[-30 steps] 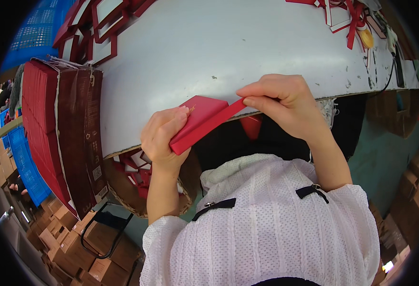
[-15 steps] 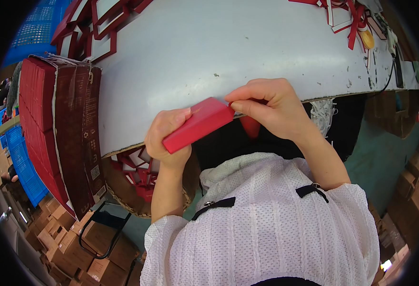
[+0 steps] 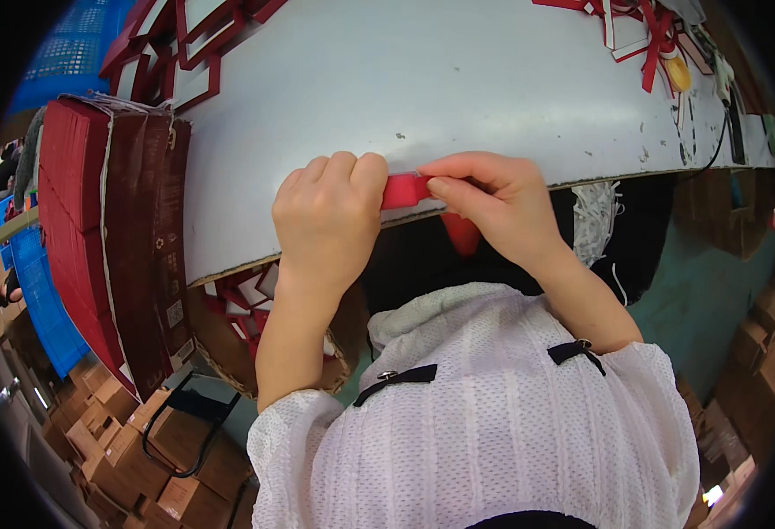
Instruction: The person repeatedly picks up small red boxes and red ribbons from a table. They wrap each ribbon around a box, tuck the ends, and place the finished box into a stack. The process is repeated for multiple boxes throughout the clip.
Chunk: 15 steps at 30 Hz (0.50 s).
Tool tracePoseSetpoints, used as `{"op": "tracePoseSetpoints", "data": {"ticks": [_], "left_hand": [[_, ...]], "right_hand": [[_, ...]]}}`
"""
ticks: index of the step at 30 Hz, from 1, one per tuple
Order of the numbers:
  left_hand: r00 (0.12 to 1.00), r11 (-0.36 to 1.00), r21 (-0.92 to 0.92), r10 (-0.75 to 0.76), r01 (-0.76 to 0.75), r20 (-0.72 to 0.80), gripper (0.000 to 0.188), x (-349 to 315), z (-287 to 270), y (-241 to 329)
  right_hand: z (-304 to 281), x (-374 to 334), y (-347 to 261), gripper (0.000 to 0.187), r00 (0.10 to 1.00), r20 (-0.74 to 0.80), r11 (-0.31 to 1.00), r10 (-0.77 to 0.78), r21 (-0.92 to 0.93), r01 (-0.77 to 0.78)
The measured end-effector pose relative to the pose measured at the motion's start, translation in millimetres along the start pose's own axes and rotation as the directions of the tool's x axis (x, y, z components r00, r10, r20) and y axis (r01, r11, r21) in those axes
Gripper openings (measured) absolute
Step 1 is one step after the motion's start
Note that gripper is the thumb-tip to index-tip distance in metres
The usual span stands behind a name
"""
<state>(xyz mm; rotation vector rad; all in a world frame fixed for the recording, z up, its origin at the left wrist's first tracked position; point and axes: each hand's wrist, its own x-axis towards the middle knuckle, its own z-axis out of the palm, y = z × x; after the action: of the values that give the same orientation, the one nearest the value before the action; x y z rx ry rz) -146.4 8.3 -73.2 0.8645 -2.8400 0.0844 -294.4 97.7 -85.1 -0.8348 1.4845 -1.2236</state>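
Observation:
My left hand (image 3: 330, 216), knuckles up, is wrapped round a small red box (image 3: 400, 191) at the table's near edge. Most of the box is hidden under that hand; only its right end shows. Thumb and forefinger of my right hand (image 3: 506, 203) pinch a short red strip (image 3: 424, 186) at that end. Whether the strip is ribbon or part of the box I cannot tell. Below the table edge, a red pointed piece (image 3: 462, 235) shows between my forearms.
A carton (image 3: 145, 247) packed with red boxes (image 3: 74, 176) stands at the left. Red-and-white box parts (image 3: 195, 79) are heaped at the far left of the white table (image 3: 361, 88). Red ribbons (image 3: 656, 48) lie far right. Below the edge are an open carton (image 3: 229, 353) and white paper shreds (image 3: 595, 220).
My left hand has turned over, from holding the box's left side to covering it with knuckles up. The box has swung from slanted to nearly level. My right hand keeps its pinch.

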Motion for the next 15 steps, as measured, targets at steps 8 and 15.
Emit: {"op": "tracePoseSetpoints", "data": {"ticks": [8, 15], "left_hand": [[0.852, 0.955, -0.294, -0.116, -0.046, -0.511, 0.018, -21.8, 27.4, -8.6], [0.772, 0.831, -0.547, -0.283, -0.099, -0.569, 0.018, -36.1, 42.5, 1.3]], "right_hand": [[-35.4, -10.8, -10.7, 0.014, 0.963, 0.194, 0.931, -0.185, -0.279, 0.235], [-15.4, 2.0, -7.1, 0.012, 0.950, 0.047, 0.908, -0.309, -0.284, 0.309]]}}
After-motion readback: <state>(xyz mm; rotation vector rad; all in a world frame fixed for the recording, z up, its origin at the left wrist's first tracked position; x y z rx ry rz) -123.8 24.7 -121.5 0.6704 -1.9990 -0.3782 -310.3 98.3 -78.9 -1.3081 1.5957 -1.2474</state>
